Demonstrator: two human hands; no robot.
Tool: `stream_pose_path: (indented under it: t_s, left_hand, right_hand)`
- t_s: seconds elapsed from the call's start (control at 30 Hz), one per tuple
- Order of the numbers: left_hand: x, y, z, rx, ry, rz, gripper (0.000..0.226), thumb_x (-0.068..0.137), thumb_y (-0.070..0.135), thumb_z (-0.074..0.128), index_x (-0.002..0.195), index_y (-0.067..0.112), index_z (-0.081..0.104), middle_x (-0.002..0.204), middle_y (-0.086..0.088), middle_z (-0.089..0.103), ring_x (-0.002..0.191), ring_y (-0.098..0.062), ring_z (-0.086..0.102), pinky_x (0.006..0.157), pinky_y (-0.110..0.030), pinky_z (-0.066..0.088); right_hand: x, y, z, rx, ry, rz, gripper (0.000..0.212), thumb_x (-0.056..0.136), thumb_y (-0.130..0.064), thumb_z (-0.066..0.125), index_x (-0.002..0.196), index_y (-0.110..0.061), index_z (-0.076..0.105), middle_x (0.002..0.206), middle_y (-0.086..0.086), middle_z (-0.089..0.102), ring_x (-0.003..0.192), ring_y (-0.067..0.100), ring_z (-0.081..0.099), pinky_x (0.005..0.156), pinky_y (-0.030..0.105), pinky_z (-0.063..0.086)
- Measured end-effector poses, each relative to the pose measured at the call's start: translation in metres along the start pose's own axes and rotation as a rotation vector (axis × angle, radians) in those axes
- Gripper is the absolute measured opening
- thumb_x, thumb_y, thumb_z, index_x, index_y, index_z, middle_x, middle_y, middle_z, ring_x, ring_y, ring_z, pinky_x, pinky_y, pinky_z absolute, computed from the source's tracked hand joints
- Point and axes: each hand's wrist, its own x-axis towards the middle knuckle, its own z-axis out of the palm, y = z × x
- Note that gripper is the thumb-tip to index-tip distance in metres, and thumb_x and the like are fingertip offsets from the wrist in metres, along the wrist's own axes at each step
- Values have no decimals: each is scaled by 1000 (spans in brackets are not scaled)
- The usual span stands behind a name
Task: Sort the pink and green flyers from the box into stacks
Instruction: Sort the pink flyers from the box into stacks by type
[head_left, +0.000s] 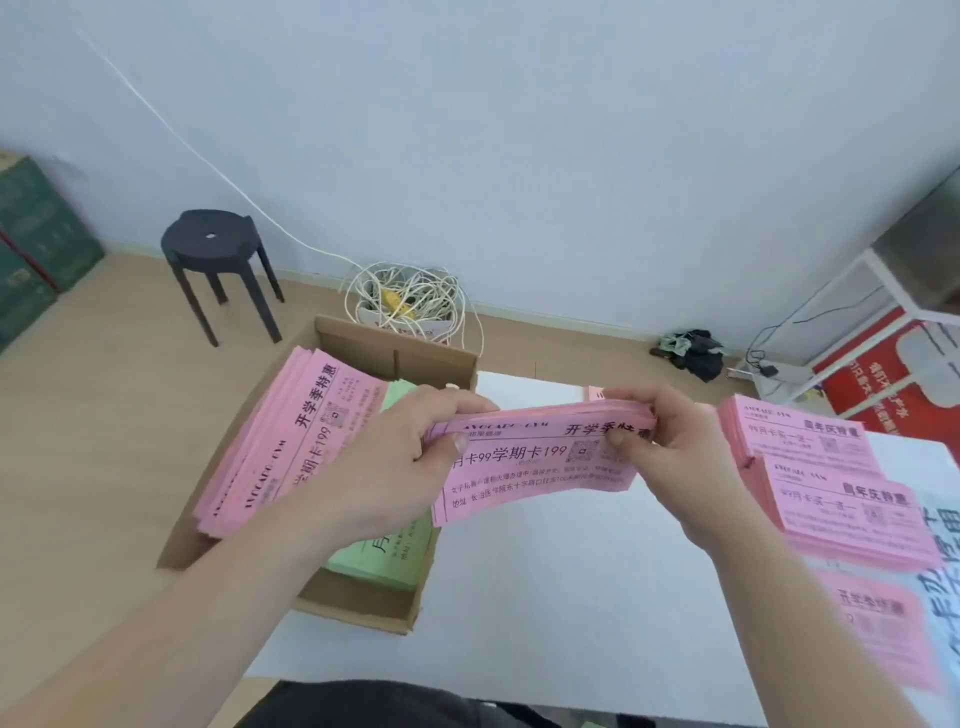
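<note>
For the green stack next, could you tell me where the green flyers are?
Head view: the green flyers lie in the cardboard box at left, beside its pink stack, behind the left hand.

Both hands are holding a bundle of pink flyers (535, 467) above the white table (545, 597), near its far edge. The left hand (410, 457) is gripping the bundle's left end, thumb pressing on the printed face. The right hand (675, 441) is pinching the right end, fingers curling over the top edge. The front sheet is hanging down, print facing the camera. A cardboard box (363, 597) is sitting at the table's left edge, with a leaning pink stack (280, 441) resting against its left wall and green flyers (384, 556) lying beside that stack. Along the table's right edge, overlapping pink stacks (831, 493) are lying, and a nearer pink stack (878, 629) is showing only as a blur.
</note>
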Motion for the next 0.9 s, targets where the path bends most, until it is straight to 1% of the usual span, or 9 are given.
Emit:
stream_pose_path:
  t_s: [0.07,0.2,0.33,0.53,0.6,0.67,0.73,0.8,0.9]
  left_hand:
    - [12,4,30,-33,-69,-3,36,105,12,52,125,41,62,118,20,63,102,15,56,73,1,42]
    - [29,5,95,48,-143,20,40,99,6,50,114,41,62,113,18,65,105,0,59,80,-18,45]
    - [38,0,150,90,-141,40,38,97,5,50,108,40,60,112,16,62,103,-2,58,82,-21,46]
    - [41,-17,195,216,-185,89,42,92,0,50,112,36,60,115,15,58,108,2,54,93,-18,44]
    - [40,-25,196,227,-165,62,40,92,4,56,120,32,60,119,16,59,109,3,54,94,-11,40]
    - [39,-33,192,252,-128,41,40,92,11,62,125,31,60,121,17,60,111,-2,54,96,-15,41]
    - [34,-39,186,286,-100,20,30,92,23,66,118,37,62,115,22,61,106,-6,55,90,-22,45]
    - [28,-42,181,264,-79,-37,21,93,30,67,111,39,63,110,21,60,94,-6,58,76,-15,44]
    - [27,-43,186,116,-48,-119,17,97,23,63,109,35,63,111,16,60,81,-11,63,62,-10,43]
  right_hand:
    - [-14,19,-26,-51,70,22,44,87,7,68,97,-36,73,96,-9,75,93,18,67,73,29,55]
    - [-44,52,-66,-128,201,23,34,88,8,64,92,-25,69,84,-11,70,69,-1,57,59,11,44]
    - [-66,96,-87,-202,309,0,34,85,13,62,93,-20,67,94,-7,68,90,-3,60,74,5,40]
    - [-77,158,-89,-247,364,41,40,83,5,67,88,-35,63,101,-8,61,95,2,57,81,23,41]
    - [-78,164,-90,-179,387,75,39,84,1,69,94,-37,64,104,-12,63,96,2,58,84,27,46]
    - [-80,166,-91,-68,400,147,38,88,-1,67,101,-36,65,101,-20,66,96,-5,58,85,24,47]
    - [-82,167,-89,22,418,201,36,91,-2,66,104,-36,65,98,-20,67,93,-5,59,79,21,46]
    - [-83,169,-85,82,431,221,34,93,-4,66,106,-36,65,105,-12,69,101,5,62,74,19,47]
    - [-77,171,-79,156,454,253,30,94,-5,64,105,-32,62,107,-2,71,105,14,64,69,22,47]
